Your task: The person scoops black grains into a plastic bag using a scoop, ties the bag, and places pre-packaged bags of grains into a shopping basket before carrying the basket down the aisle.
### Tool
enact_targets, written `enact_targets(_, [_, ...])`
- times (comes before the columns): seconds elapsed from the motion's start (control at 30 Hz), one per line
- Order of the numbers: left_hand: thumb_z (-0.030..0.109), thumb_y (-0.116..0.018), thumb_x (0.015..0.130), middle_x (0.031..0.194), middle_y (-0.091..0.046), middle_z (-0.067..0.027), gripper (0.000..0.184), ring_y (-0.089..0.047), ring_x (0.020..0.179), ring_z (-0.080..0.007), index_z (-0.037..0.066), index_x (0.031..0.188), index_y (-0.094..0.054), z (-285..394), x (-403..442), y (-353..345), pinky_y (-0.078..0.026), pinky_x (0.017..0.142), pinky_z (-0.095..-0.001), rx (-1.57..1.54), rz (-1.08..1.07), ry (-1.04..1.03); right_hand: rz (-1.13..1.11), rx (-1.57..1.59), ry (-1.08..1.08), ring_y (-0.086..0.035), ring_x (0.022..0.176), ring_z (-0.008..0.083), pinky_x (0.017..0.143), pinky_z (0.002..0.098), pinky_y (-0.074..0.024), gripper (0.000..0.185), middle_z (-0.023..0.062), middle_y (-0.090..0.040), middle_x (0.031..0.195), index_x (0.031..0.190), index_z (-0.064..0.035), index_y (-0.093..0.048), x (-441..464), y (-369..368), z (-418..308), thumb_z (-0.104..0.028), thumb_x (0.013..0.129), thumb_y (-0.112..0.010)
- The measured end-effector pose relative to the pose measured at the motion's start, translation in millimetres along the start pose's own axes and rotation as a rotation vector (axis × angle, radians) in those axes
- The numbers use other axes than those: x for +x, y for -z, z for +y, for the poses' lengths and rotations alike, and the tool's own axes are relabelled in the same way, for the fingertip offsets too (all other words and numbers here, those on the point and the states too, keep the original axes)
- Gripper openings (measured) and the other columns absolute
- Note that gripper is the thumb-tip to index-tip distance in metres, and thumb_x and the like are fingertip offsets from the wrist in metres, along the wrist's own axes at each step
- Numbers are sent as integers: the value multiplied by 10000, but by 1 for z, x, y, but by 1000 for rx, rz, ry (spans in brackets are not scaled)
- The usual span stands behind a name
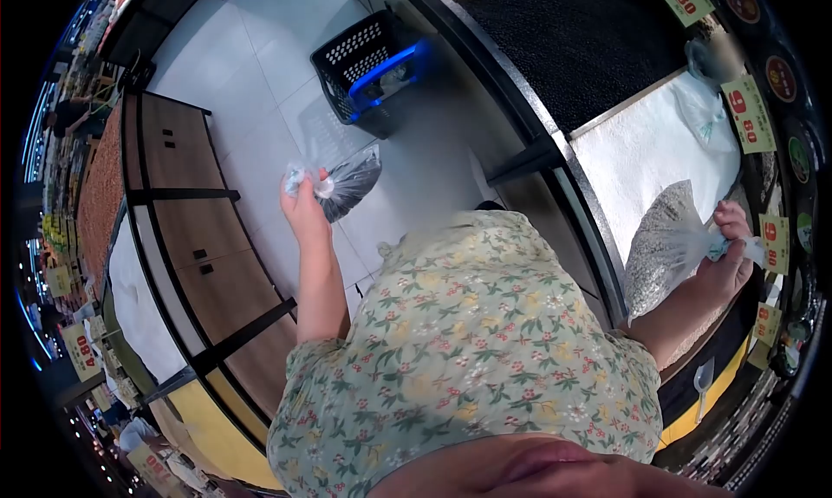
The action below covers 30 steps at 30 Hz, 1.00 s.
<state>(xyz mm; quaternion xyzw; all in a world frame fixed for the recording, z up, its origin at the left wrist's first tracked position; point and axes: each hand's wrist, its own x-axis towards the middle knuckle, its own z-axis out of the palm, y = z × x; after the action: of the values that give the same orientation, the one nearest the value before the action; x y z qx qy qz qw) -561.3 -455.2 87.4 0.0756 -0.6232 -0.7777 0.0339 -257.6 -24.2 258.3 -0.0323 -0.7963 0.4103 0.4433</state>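
My left hand [305, 205] is closed round the gathered top of a clear plastic bag of black grains [351, 186], held over the floor. On the other side, my right hand [730, 253] grips the knotted neck of a clear plastic bag of pale, speckled grains [663, 242]. That second bag is up against the bulk bins, beside the white grain [620, 164]. Both bags look full and bunched at the neck.
A black shopping basket [334, 78] with a blue handle stands on the tiled floor [247, 91]. Bulk bins hold black grain [581, 47] at right. Price cards [750, 114] line their back edge. A clear scoop [703, 381] lies at lower right. Wooden cabinets [186, 147] stand left.
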Motion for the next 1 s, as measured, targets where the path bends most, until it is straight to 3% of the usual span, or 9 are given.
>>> enact_targets(0.23, [65,-511,893,948,-589,-139,232,-642,858,-259,-67,1084,-495,-3,34,-12,-496,764,-370,65,134,-14,-215,-101,27,-499,979,299,882,453,-368,283,155,-639,869,846,26,-593,62,-60,36,-232,917,-500])
enact_targets(0.4, [96,-502,923,968,-586,-159,254,-639,873,-275,-81,1104,-484,15,65,-24,-494,788,-377,115,221,-27,-220,-80,-181,-490,861,186,738,282,-371,229,121,-560,942,759,22,-617,107,-117,60,-181,843,-553])
enact_targets(0.53, [92,-488,924,952,-594,-152,230,-634,873,-257,-66,1091,-494,17,91,-47,-490,773,-361,127,284,-54,-310,41,-170,-487,835,168,706,258,-377,201,97,-514,893,777,31,-629,146,-156,96,-164,807,-585])
enact_targets(0.57, [88,-477,923,922,-605,-142,202,-629,865,-237,-50,1067,-507,41,81,-22,-485,752,-343,118,264,-58,-303,29,-197,-487,835,168,706,258,-377,201,97,-514,893,777,31,-629,132,-160,56,-164,807,-585])
enact_targets(0.77, [97,-473,928,945,-610,-147,211,-620,861,-222,-51,1074,-509,32,141,-42,-481,751,-345,166,237,-88,-372,147,-183,-521,857,189,742,278,-400,200,118,-549,927,790,31,-634,163,-211,93,-164,812,-592])
enact_targets(0.8, [100,-482,929,980,-598,-149,239,-627,890,-240,-68,1099,-497,47,136,-22,-489,762,-348,184,182,-55,-352,117,-190,-525,845,189,741,279,-403,223,118,-552,911,793,30,-631,145,-212,55,-187,824,-591])
enact_targets(0.87, [103,-491,931,1014,-587,-152,269,-635,918,-258,-85,1123,-486,44,179,-33,-497,774,-351,208,145,-24,-336,114,-211,-528,841,193,738,282,-406,238,117,-553,900,790,30,-630,159,-242,58,-202,826,-594])
enact_targets(0.93, [129,-487,931,901,-641,-143,231,-610,846,-190,-49,1077,-514,33,205,-48,-471,752,-310,222,29,58,-318,97,-246,-531,837,196,736,285,-409,252,116,-553,889,788,31,-629,158,-258,55,-216,828,-597])
enact_targets(1.0, [138,-498,927,903,-648,-130,230,-606,832,-179,-41,1067,-536,5,239,-58,-468,754,-297,211,-48,95,-336,112,-284,-537,826,202,730,291,-412,273,117,-556,875,779,33,-629,160,-272,56,-236,822,-606])
